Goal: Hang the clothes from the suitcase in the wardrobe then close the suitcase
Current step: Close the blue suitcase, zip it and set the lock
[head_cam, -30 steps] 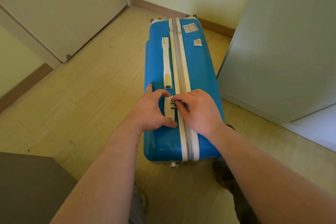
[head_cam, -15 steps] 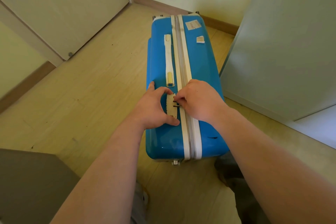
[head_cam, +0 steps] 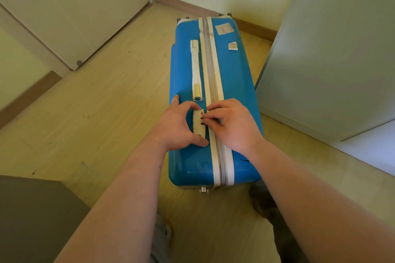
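Little is changing: left hand [head_cam: 177, 127] fingers are curling round white combination lock [head_cam: 198, 124] on blue hard-shell suitcase [head_cam: 235, 74], right hand [head_cam: 234, 127] fingers still pinching dark zipper pulls [head_cam: 203, 123]; closing looks nearly done.

The right hand [head_cam: 230, 126] covers most of the dark zipper pulls [head_cam: 203, 123] it pinches beside the lock [head_cam: 198, 124], whose dials are too small to read. The stickers [head_cam: 223, 29] on the suitcase [head_cam: 235, 83] are illegible. The wardrobe [head_cam: 331, 49] is cut off by the right edge.
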`<state>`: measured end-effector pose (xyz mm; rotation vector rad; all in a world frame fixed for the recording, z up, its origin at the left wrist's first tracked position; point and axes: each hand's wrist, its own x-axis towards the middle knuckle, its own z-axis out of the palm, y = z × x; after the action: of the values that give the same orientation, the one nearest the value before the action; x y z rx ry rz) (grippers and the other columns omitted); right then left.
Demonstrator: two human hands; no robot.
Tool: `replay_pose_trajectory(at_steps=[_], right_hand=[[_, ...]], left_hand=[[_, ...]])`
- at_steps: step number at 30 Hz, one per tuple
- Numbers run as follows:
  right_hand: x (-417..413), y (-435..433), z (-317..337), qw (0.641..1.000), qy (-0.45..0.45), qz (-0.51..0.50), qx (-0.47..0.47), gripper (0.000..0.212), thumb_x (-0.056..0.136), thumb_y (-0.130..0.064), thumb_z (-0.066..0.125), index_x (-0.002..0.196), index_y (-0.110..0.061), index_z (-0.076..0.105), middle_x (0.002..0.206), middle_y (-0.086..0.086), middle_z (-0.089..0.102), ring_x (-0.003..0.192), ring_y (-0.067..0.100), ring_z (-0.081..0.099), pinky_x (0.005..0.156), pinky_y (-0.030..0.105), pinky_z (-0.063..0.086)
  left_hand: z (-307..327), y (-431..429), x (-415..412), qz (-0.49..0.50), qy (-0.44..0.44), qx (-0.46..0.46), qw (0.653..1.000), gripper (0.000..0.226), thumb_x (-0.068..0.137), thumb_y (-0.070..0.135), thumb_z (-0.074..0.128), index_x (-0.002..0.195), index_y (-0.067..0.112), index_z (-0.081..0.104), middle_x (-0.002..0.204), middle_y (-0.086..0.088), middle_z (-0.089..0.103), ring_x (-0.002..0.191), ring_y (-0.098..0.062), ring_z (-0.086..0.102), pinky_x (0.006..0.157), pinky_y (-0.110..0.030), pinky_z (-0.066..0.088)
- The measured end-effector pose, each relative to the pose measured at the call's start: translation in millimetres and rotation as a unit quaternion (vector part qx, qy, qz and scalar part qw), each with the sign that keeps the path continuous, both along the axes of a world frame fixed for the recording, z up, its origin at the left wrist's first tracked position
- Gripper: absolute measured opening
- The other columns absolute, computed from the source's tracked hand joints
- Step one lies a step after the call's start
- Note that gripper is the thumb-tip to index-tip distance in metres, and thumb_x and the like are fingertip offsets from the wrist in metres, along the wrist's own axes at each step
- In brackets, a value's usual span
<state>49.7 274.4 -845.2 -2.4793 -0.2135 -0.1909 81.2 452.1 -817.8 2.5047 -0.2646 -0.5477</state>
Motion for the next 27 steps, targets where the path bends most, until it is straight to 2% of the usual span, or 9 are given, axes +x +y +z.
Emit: replay_pose_trajectory(at_steps=[10,16,21,27], right_hand=[[0.1,4.9,-3.8,0.999,0.033,-0.011,0.008,0.007,0.09,-0.034,0.073,0.093,-0.034,0.08,0.101,-0.019,0.069,0.107,0.013,0.052,0.089,0.048,0.046],[6.7,2.9,3.5,0.992,0.11,-0.038,0.047,0.005,0.086,-0.04,0.077,0.089,-0.036,0.079,0.105,-0.017,0.063,0.113,0.012,0.048,0.098,0.044,0.039],[8.3,5.8,7.4,0.988,0.134,-0.074,0.034,0.01,0.082,-0.048,0.078,0.087,-0.04,0.077,0.102,-0.011,0.052,0.109,0.015,0.041,0.094,0.037,0.039],[8.8,0.9,12.6,0.984,0.155,-0.076,0.037,0.01,0.081,-0.05,0.078,0.087,-0.043,0.076,0.102,-0.011,0.054,0.11,0.017,0.041,0.094,0.038,0.038]], left_hand=[[-0.8,0.3,-0.1,0.004,0.005,0.003,1.0,0.09,0.051,0.043,0.097,0.126,0.047,0.047,0.168,-0.002,0.005,0.148,-0.023,0.031,0.106,-0.032,0.037],[-1.5,0.5,-0.8,0.004,0.005,0.005,1.0,0.091,0.051,0.044,0.097,0.128,0.046,0.048,0.168,-0.002,0.004,0.148,-0.023,0.03,0.106,-0.031,0.036],[-0.4,0.7,-1.2,0.004,0.006,0.005,1.0,0.091,0.052,0.044,0.097,0.128,0.046,0.048,0.168,-0.003,0.004,0.149,-0.023,0.028,0.11,-0.034,0.036],[-1.0,-1.7,-2.2,0.004,0.007,0.006,1.0,0.096,0.052,0.045,0.097,0.133,0.049,0.045,0.169,-0.001,0.0,0.15,-0.021,0.027,0.109,-0.033,0.034]])
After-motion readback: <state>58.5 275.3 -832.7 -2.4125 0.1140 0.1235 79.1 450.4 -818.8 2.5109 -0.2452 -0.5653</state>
